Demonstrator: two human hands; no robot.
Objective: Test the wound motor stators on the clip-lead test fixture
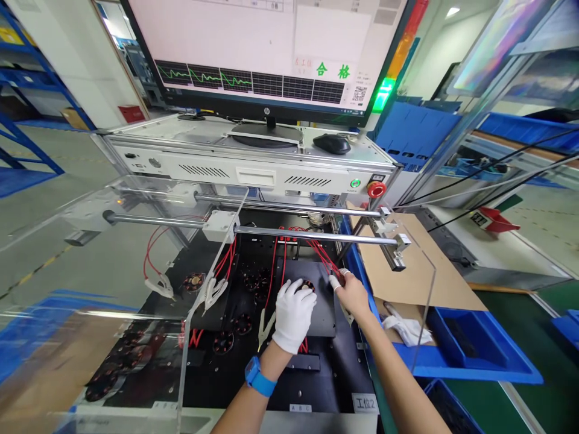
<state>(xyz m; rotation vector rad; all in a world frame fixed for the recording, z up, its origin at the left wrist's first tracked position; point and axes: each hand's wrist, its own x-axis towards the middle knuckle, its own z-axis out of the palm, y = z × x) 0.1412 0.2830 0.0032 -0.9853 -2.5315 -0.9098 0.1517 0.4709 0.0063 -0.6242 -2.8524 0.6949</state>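
My left hand [295, 316], in a white glove with a blue watch on the wrist, curls its fingers over a small motor stator [309, 286] with copper-coloured windings. The stator lies on a dark square plate [323, 316] and is partly hidden by the glove. My right hand [353, 295], with white cots on its fingertips, is closed around red test leads [326, 258] at the plate's right edge. A pale clip [347, 316] shows below that hand. Another pale clip [264, 328] on a red lead rests left of my gloved hand.
Several loose stators [223, 342] lie left of the plate. A clear acrylic cover [194, 319] and steel rails [312, 235] frame the bench. A monitor [271, 36] stands behind. At right are cardboard [407, 271], a blue tray [474, 343] and a white glove [409, 328].
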